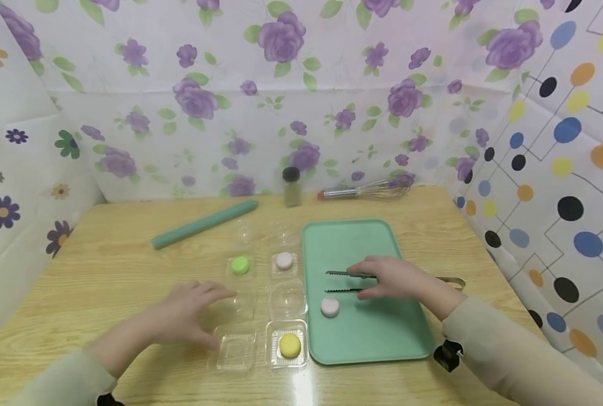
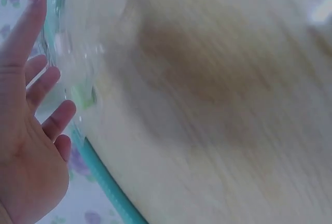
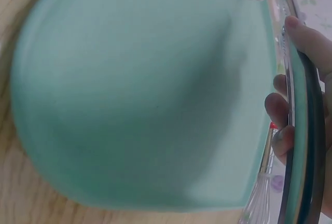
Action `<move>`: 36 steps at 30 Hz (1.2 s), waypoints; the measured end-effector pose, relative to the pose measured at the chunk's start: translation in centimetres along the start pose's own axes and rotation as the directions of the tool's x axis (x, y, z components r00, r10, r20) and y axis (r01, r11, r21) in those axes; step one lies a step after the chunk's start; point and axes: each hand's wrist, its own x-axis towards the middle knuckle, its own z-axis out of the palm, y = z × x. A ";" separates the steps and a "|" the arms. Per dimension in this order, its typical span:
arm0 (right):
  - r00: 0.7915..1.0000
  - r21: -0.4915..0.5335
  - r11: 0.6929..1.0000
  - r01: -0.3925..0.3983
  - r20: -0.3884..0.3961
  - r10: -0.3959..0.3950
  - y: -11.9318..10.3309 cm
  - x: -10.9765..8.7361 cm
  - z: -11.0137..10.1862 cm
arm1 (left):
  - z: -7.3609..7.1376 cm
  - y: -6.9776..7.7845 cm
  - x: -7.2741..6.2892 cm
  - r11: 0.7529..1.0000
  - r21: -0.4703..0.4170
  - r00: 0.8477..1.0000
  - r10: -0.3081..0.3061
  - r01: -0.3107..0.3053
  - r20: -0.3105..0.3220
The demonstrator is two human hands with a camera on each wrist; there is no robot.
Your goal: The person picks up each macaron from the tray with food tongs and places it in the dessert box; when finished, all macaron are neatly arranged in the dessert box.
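My right hand (image 1: pixel 395 277) grips a pair of metal tongs (image 3: pixel 313 146) over the green tray (image 1: pixel 352 344), the serrated tips apart and pointing left. Just in front of those tips a pale pink macaron (image 1: pixel 329 307) lies on the tray. My left hand (image 1: pixel 186 316) is held with fingers apart beside a clear plastic box (image 1: pixel 235 354) that has nothing in it; its fingertips overlap the box's raised lid. To the right, another open box (image 1: pixel 270 361) contains a yellow macaron (image 1: pixel 289 345). Farther back, two boxes hold a green macaron (image 1: pixel 240 265) and a pale pink one.
A green rolling pin (image 1: pixel 205 224) lies at the back left. Near the back edge stands a dark-capped jar (image 1: pixel 292 189), with a whisk (image 1: pixel 364 192) lying to its right. Floral and dotted sheets (image 1: pixel 301 101) hang around the wooden table (image 1: pixel 103 254).
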 end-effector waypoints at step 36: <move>0.990 0.022 0.995 0.100 0.094 -0.102 -0.2 -0.6 1.4 | 2.6 2.4 -1.9 0.984 0.105 0.990 0.144 -0.144 0.008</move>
